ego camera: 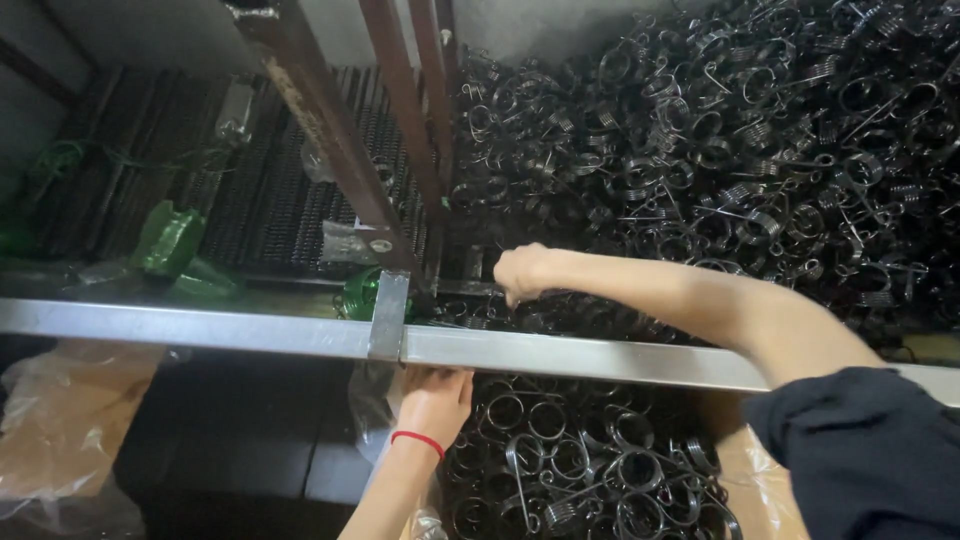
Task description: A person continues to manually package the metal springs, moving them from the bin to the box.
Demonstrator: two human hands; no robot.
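My right hand (522,272) reaches over a grey metal rail (200,328) and is closed among black wire torsion springs (720,150) at the near edge of a large heap. What it grips is hidden by the fingers. My left hand (436,397), with a red cord at the wrist, is below the rail, its fingers pressed up against the rail's underside beside a metal bracket (388,313). More black springs (580,470) lie in a lined box under the rail, to the right of that hand.
Rusty brown steel bars (330,130) slant up from the bracket. Stacked dark ridged strips (250,190) fill the back left, with green plastic pieces (170,245) and clear wrapping. Crumpled plastic sheet (60,430) lies at lower left.
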